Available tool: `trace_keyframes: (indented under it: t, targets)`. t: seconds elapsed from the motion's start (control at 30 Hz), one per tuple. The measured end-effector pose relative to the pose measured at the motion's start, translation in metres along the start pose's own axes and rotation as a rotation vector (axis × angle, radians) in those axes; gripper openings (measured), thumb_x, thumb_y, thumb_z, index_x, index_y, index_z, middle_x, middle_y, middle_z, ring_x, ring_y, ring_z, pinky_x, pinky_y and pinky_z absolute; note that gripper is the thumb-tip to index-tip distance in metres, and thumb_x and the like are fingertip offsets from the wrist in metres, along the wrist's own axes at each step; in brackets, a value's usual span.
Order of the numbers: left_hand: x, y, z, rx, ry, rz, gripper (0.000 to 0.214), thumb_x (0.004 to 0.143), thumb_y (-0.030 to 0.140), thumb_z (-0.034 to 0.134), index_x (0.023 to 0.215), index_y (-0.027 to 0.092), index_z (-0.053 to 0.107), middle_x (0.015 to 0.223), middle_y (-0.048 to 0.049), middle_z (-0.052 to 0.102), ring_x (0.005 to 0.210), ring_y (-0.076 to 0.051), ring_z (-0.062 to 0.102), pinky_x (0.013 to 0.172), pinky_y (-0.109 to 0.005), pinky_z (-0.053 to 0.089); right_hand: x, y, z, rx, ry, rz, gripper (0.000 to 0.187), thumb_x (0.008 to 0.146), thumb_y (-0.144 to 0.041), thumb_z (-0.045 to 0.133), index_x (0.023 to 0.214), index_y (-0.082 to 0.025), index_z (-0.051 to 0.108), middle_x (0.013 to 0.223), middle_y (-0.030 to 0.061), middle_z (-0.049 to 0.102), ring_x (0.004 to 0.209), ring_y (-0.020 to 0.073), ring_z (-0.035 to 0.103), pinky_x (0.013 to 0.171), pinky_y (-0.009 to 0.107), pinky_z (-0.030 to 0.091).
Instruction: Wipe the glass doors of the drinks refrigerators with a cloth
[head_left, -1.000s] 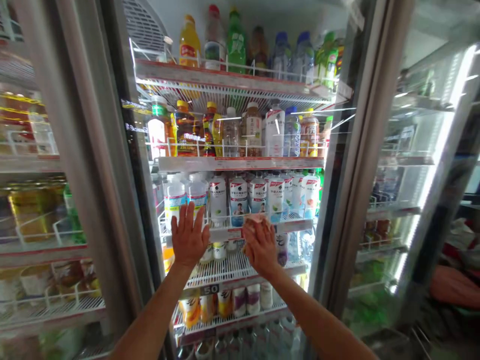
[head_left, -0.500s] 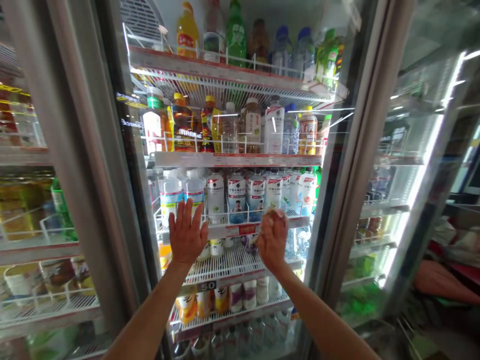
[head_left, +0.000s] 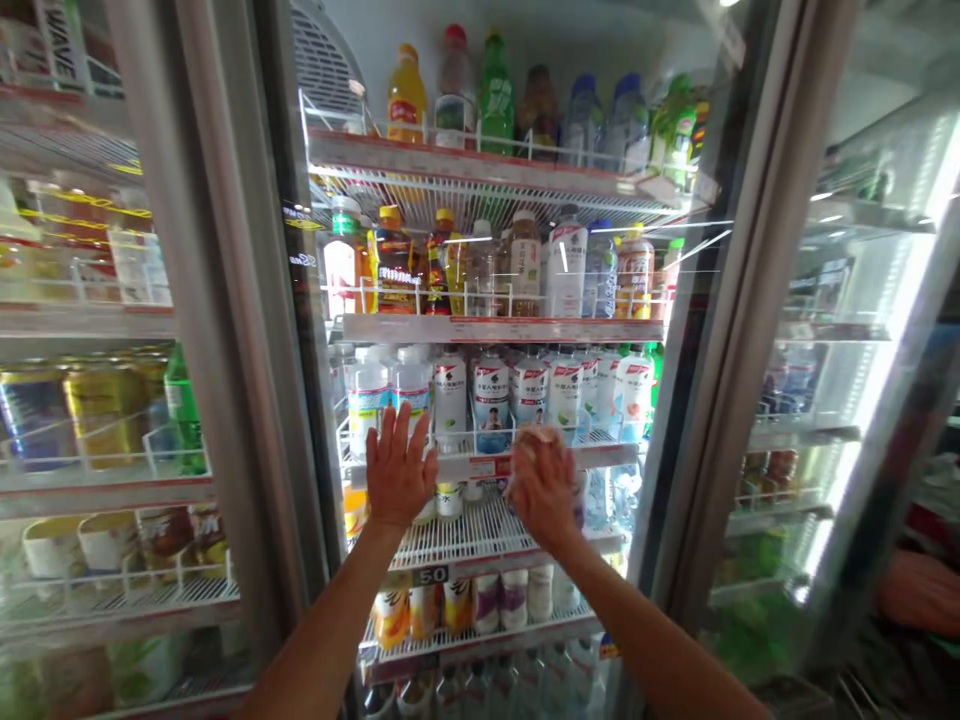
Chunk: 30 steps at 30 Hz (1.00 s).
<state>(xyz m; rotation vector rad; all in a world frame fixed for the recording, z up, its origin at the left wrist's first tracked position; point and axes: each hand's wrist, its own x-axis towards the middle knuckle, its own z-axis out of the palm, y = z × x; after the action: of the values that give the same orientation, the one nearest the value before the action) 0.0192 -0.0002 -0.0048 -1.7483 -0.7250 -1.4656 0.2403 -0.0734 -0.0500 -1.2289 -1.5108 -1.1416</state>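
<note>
While both forearms are reaching up from the btm, the L hand [head_left: 397,475] is resting palm-forward, seemingly flat on the glass door [head_left: 241,300], nearer its L edge; fingers are pointing up & standing slightly apart, w/ the thumb angling out R. R hand [head_left: 546,490] is pressing a pale cloth [head_left: 536,437] toward the same glass, R of ctr; its fingers are bunching over the cloth & gripping it, tho blur is hiding exact finger spacing. The cloth is sitting at the fingertips, in front of the 3rd shelf's [head_left: 454,467] front edge, R of that edge's middle; L hand is covering part of the same edge nr its L end.

Behind the glass, white-labelled bottles [head_left: 491,400] are lining the 3rd shelf from its middle to R end, w/ blue-labelled bottles [head_left: 370,385] standing at its L end, partly behind L fingers. One level down, a "50" tag [head_left: 433,575] is hanging on the wire shelf's [head_left: 465,535] front edge, L of ctr. Below that, orange-labelled containers [head_left: 390,615] are filling the next shelf's L end, w/ purple-&-white containers [head_left: 514,600] nr its middle.

Higher up, yellow-capped dark bottles [head_left: 394,260] are standing toward the 2nd shelf's L end. On the top shelf [head_left: 465,170], an orange bottle [head_left: 406,95] is standing nr the L end & a green bottle [head_left: 496,95] nr the middle. A round grille [head_left: 322,60] is showing at the case's upper L corner.
</note>
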Motion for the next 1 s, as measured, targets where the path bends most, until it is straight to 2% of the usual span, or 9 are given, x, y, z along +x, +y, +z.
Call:
trace_keyframes:
  t: [0.1, 0.23, 0.3, 0.37, 0.47, 0.57, 0.73, 0.8, 1.0]
  targets:
    - [-0.001, -0.001, 0.000, -0.012, -0.009, -0.011, 0.065, 0.084, 0.024, 0.049, 0.143, 0.024, 0.021, 0.149, -0.0072, 0.020, 0.139, -0.022, 0.015, 0.114, -0.042, 0.013, -0.002, 0.000, 0.000, 0.007, -0.086, -0.141, 0.043, 0.082, -0.025, 0.048, 0.124, -0.031, 0.052, 0.135, 0.0050, 0.046, 0.133, 0.0251, 0.029, 0.111, 0.050, 0.014]
    - [-0.002, 0.000, 0.001, -0.016, -0.023, -0.037, 0.063, 0.085, 0.025, 0.048, 0.142, 0.023, 0.023, 0.148, -0.0076, 0.024, 0.139, -0.022, 0.016, 0.114, -0.042, 0.012, 0.024, 0.069, -0.014, -0.134, 0.140, 0.248, 0.048, 0.085, -0.027, 0.042, 0.134, -0.022, 0.043, 0.145, 0.0147, 0.031, 0.133, 0.0311, 0.028, 0.104, 0.058, 0.021]
    - [-0.002, 0.000, 0.002, -0.012, -0.016, -0.028, 0.064, 0.084, 0.025, 0.049, 0.143, 0.023, 0.023, 0.148, -0.0074, 0.023, 0.139, -0.021, 0.015, 0.114, -0.041, 0.011, 0.041, 0.082, -0.016, -0.168, 0.257, 0.390, 0.052, 0.087, -0.027, 0.039, 0.138, -0.017, 0.036, 0.147, 0.0184, 0.025, 0.134, 0.0326, 0.025, 0.102, 0.059, 0.024]
    - [-0.001, 0.001, 0.001, -0.002, -0.002, -0.011, 0.066, 0.084, 0.024, 0.050, 0.143, 0.023, 0.021, 0.149, -0.0071, 0.021, 0.139, -0.022, 0.014, 0.114, -0.041, 0.011, 0.050, 0.064, -0.012, -0.138, 0.253, 0.303, 0.052, 0.087, -0.026, 0.038, 0.139, -0.018, 0.034, 0.147, 0.0170, 0.026, 0.136, 0.0307, 0.022, 0.104, 0.057, 0.023]
    - [0.001, 0.001, 0.000, 0.004, 0.007, -0.001, 0.066, 0.084, 0.023, 0.049, 0.143, 0.023, 0.020, 0.149, -0.0073, 0.020, 0.139, -0.022, 0.014, 0.114, -0.041, 0.012, 0.045, 0.017, -0.004, -0.038, 0.045, -0.029, 0.047, 0.086, -0.025, 0.042, 0.133, -0.026, 0.042, 0.143, 0.0091, 0.036, 0.136, 0.0254, 0.023, 0.109, 0.052, 0.017]
    - [0.001, 0.000, -0.001, 0.008, 0.000, -0.005, 0.065, 0.084, 0.024, 0.049, 0.143, 0.022, 0.022, 0.149, -0.0082, 0.022, 0.139, -0.022, 0.014, 0.114, -0.041, 0.013, 0.035, 0.017, -0.006, -0.033, -0.034, -0.141, 0.041, 0.085, -0.026, 0.044, 0.126, -0.028, 0.050, 0.139, 0.0068, 0.042, 0.135, 0.0244, 0.027, 0.111, 0.052, 0.014]
    - [-0.002, 0.001, 0.001, 0.019, -0.018, -0.021, 0.063, 0.084, 0.025, 0.049, 0.142, 0.022, 0.024, 0.147, -0.0092, 0.026, 0.139, -0.021, 0.015, 0.114, -0.041, 0.013, 0.049, 0.103, -0.026, -0.183, 0.226, 0.393, 0.049, 0.087, -0.030, 0.037, 0.133, -0.014, 0.043, 0.143, 0.0209, 0.032, 0.130, 0.0343, 0.033, 0.101, 0.059, 0.027]
    - [-0.002, 0.001, 0.001, 0.025, -0.013, -0.025, 0.063, 0.084, 0.025, 0.049, 0.142, 0.022, 0.024, 0.147, -0.0090, 0.025, 0.139, -0.022, 0.015, 0.114, -0.041, 0.013, 0.056, 0.107, -0.025, -0.176, 0.281, 0.486, 0.052, 0.087, -0.029, 0.036, 0.135, -0.011, 0.039, 0.143, 0.0229, 0.030, 0.131, 0.0356, 0.031, 0.100, 0.058, 0.027]
    - [0.000, 0.001, -0.001, 0.009, 0.002, -0.013, 0.064, 0.085, 0.025, 0.049, 0.143, 0.023, 0.022, 0.148, -0.0076, 0.023, 0.139, -0.021, 0.015, 0.114, -0.041, 0.013, 0.044, 0.035, -0.009, -0.029, -0.012, -0.097, 0.051, 0.084, -0.023, 0.045, 0.135, -0.028, 0.040, 0.145, 0.0082, 0.033, 0.137, 0.0264, 0.022, 0.109, 0.052, 0.018]
